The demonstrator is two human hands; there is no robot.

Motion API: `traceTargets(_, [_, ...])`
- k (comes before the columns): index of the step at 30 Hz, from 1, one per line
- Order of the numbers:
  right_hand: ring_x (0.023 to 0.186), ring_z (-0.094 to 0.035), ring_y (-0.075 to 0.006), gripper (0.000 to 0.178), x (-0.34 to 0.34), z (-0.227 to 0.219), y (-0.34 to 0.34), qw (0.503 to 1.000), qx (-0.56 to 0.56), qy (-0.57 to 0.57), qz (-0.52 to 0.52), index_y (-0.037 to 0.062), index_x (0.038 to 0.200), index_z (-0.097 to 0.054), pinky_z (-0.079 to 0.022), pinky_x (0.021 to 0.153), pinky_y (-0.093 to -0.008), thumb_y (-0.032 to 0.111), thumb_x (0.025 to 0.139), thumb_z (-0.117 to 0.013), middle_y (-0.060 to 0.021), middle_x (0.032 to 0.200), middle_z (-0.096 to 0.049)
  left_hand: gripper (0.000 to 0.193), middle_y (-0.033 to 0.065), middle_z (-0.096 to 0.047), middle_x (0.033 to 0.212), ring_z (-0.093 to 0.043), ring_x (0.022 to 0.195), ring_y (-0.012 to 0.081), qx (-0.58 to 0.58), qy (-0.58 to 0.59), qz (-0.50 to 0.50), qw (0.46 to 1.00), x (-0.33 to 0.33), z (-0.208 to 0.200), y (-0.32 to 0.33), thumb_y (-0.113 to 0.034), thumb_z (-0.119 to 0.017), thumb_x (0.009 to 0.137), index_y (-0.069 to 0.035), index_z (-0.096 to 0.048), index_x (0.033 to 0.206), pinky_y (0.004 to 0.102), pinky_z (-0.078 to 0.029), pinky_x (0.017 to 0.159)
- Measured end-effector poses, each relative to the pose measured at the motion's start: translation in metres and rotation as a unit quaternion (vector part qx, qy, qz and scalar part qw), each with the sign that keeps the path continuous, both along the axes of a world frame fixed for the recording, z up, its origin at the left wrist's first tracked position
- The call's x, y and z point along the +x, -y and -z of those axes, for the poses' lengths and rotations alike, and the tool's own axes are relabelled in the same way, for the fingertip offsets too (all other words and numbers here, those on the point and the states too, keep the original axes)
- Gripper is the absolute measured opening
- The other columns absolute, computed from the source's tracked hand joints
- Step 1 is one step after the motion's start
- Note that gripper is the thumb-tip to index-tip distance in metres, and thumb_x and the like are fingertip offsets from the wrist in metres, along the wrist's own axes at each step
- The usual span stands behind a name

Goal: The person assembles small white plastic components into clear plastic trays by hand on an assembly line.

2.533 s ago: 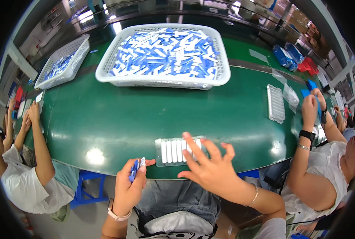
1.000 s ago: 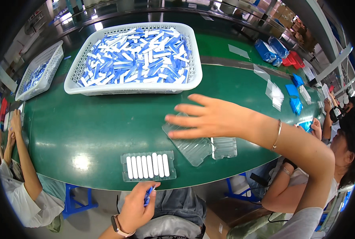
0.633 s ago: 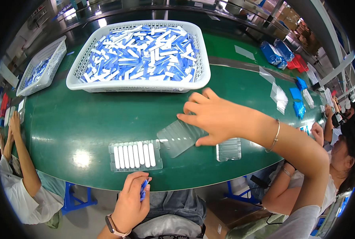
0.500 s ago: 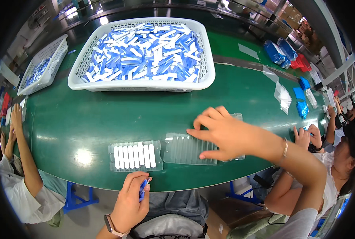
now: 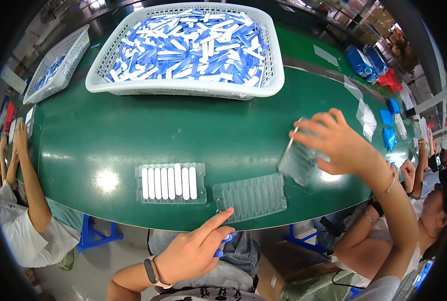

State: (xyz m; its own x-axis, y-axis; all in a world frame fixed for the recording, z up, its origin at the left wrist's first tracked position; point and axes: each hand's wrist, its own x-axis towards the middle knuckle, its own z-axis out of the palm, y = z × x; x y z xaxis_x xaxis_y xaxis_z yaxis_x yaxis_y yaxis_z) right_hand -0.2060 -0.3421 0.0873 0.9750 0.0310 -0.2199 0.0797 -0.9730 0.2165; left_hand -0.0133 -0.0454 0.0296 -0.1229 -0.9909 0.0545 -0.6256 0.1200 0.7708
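My left hand (image 5: 196, 253) is at the front edge of the table, its fingers curled round several small blue pieces (image 5: 224, 242). Its outstretched index finger touches the near left corner of an empty clear plastic tray (image 5: 253, 197) with long grooves. To the right, my right hand (image 5: 328, 140) grips another clear plastic tray (image 5: 298, 164), tilted up off the table; its fingers partly hide it, and I cannot tell if several are stacked. Left of the empty tray lies a similar clear tray (image 5: 200, 181), holding a row of white round-ended sticks (image 5: 164, 183), one set slightly higher than the others.
A big white basket (image 5: 183, 89) heaped with blue and white sticks stands at the back, a smaller one (image 5: 68, 70) to its left. Clear plastic sheets (image 5: 367, 120) and blue packets (image 5: 388, 138) lie at the far right. Co-workers sit on both sides, a forearm (image 5: 32, 180) at left.
My right hand has lifted a clear tray and moved right with it. My left hand has moved right, its index finger now on the empty tray, which sits more slanted. The view has shifted slightly.
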Motion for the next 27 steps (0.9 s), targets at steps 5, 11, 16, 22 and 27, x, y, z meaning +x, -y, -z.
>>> traceTargets(5, [0.103, -0.044, -0.0296, 0.062, 0.005, 0.026, 0.005, 0.95, 0.225, 0.104, 0.188, 0.0094, 0.127, -0.055, -0.033, 0.094, -0.0402, 0.033, 0.073, -0.073, -0.0101, 0.115, -0.051, 0.031, 0.016, -0.055, 0.122, -0.066, 0.084, 0.0256, -0.005, -0.099, -0.052, 0.994, -0.003, 0.011, -0.016, 0.003, -0.059, 0.078, 0.002, -0.054, 0.109, 0.0325, -0.055, 0.068])
traceTargets(11, [0.11, -0.038, -0.0308, 0.055, 0.033, 0.042, -0.06, 0.914, 0.324, 0.143, 0.196, 0.0116, 0.128, -0.055, -0.028, 0.096, -0.0433, 0.03, 0.078, -0.07, -0.0095, 0.121, -0.048, 0.022, 0.0155, -0.063, 0.108, -0.064, 0.09, 0.0247, 0.092, -0.271, -0.096, 0.953, -0.025, 0.013, -0.012, -0.002, -0.054, 0.089, 0.001, -0.052, 0.111, 0.0304, -0.051, 0.076])
traceTargets(16, [0.114, -0.039, -0.0309, 0.049, 0.028, 0.025, -0.094, 0.914, 0.279, 0.185, 0.23, 0.0109, 0.125, -0.057, -0.027, 0.095, -0.0434, 0.019, 0.078, -0.068, -0.0097, 0.126, -0.047, 0.023, 0.0082, -0.062, 0.095, -0.061, 0.083, 0.0145, 0.275, -0.513, -0.121, 0.804, -0.023, 0.008, -0.008, -0.012, -0.05, 0.097, 0.001, -0.05, 0.116, 0.0253, -0.047, 0.072])
traceTargets(22, [0.082, -0.054, -0.0213, 0.04, 0.007, 0.041, -0.166, 0.8, 0.433, 0.343, 0.233, 0.0119, 0.101, -0.07, -0.042, 0.073, -0.0319, 0.018, 0.063, -0.081, -0.0042, 0.104, -0.059, 0.026, 0.0068, -0.054, 0.088, -0.044, 0.066, 0.0088, 0.271, -0.699, -0.149, 0.644, -0.019, 0.01, 0.003, -0.018, -0.047, 0.099, -0.002, -0.047, 0.119, 0.0259, -0.039, 0.056])
traceTargets(27, [0.079, -0.043, -0.0109, 0.032, 0.007, 0.061, -0.233, 0.875, 0.27, 0.37, 0.158, 0.0185, 0.106, -0.071, -0.035, 0.065, -0.024, 0.019, 0.075, -0.066, 0.0045, 0.103, -0.057, 0.025, 0.0059, -0.05, 0.085, -0.044, 0.067, 0.0094, 0.239, -0.762, -0.238, 0.552, -0.033, -0.001, 0.015, -0.02, -0.049, 0.098, -0.004, -0.045, 0.117, 0.0247, -0.039, 0.056])
